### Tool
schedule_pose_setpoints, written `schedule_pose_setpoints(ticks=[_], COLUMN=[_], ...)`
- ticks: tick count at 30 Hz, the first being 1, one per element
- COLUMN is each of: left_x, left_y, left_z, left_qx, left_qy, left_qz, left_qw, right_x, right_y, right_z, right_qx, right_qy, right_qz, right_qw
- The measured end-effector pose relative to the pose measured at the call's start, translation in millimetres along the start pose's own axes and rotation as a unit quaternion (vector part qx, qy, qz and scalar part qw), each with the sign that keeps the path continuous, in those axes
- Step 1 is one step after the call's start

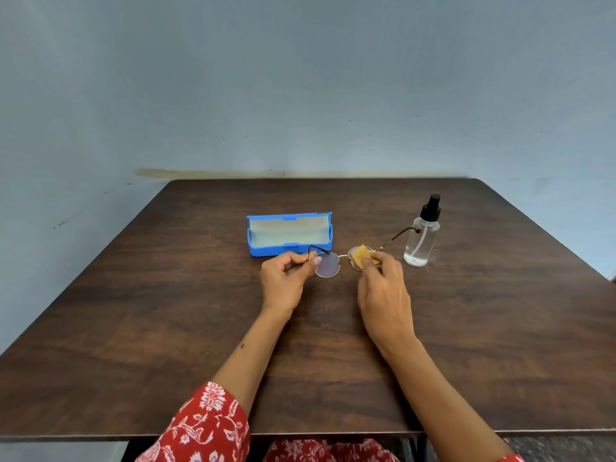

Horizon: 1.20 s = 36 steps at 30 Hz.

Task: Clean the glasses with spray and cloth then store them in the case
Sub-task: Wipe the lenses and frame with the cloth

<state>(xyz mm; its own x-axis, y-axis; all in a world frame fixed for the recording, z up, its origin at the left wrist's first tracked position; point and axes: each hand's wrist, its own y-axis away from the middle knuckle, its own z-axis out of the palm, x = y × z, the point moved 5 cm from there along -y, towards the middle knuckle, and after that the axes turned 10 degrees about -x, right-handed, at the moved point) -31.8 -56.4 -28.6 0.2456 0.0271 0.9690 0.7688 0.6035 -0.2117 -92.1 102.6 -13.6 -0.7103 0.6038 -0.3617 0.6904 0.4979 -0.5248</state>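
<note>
Left hand (286, 278) pinches the glasses (328, 265); right hand (383, 288) — grip clamped — presses cloth (361, 255) on lens.

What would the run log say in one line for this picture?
left hand: holds round gold-rimmed glasses | right hand: rubs yellow cloth on lens | blue case: open | clear spray bottle: upright

Red fabric with a white floral print covers the person's left sleeve (206, 425), ending above the elbow. Same red-and-white print across the lap (320, 450). Both forearms bare, a small dark mark on the left forearm (242, 345).
</note>
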Motion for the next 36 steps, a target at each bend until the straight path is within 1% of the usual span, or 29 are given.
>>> schedule_pose_setpoints(ticks=[2,3,6,8,9,11,12,14,16,19,21,23,26,29,33,36], left_x=[0,1,1,1,0,0,1,2,1,2,3,3,5,10,11,13], left_y=[0,0,-1,-1,-1,-1,-1,-1,-1,1,2,2,3,7,8,7], left_z=[1,2,2,1,1,0,1,0,0,1,2,2,1,4,6,5], left_qx=[-0.007,-0.01,-0.009,-0.008,-0.008,-0.006,-0.003,0.004,0.008,0.0,-0.006,-0.008,-0.011,-0.022,-0.043,-0.051], left_qy=[0.0,-0.002,0.007,0.01,0.013,0.03,0.037,0.049,0.063,0.062,0.044,0.02,-0.068,-0.151,-0.216,-0.264], left_qz=[0.003,0.005,0.006,0.003,0.001,-0.001,-0.001,-0.002,-0.006,-0.013,-0.015,-0.007,0.02,0.037,0.04,0.066], left_qw=[1.0,1.0,1.0,1.0,1.0,1.0,0.999,0.999,0.998,0.998,0.999,1.0,0.997,0.988,0.975,0.961], right_x=[6,7,0,-1,4,17,25,37,42,36,32,33,36,37,37,38], right_y=[0,0,0,0,0,2,2,4,4,1,-1,-1,0,1,0,0], right_z=[-1,0,1,-2,-5,-12,-14,-13,-10,-5,-4,-5,-6,-8,-10,-10], right_qx=[0.007,0.009,0.0,0.014,0.035,0.073,0.082,0.08,0.06,0.02,0.008,0.013,0.017,0.019,0.036,0.044], right_qy=[-0.006,-0.006,-0.006,-0.027,-0.056,-0.142,-0.177,-0.204,-0.205,-0.211,-0.212,-0.222,-0.25,-0.275,-0.292,-0.293], right_qz=[0.033,0.035,-0.004,-0.002,0.024,0.111,0.154,0.214,0.237,0.205,0.188,0.19,0.211,0.224,0.219,0.212], right_qw=[0.999,0.999,1.0,1.0,0.998,0.981,0.969,0.952,0.948,0.956,0.959,0.956,0.945,0.935,0.93,0.931])
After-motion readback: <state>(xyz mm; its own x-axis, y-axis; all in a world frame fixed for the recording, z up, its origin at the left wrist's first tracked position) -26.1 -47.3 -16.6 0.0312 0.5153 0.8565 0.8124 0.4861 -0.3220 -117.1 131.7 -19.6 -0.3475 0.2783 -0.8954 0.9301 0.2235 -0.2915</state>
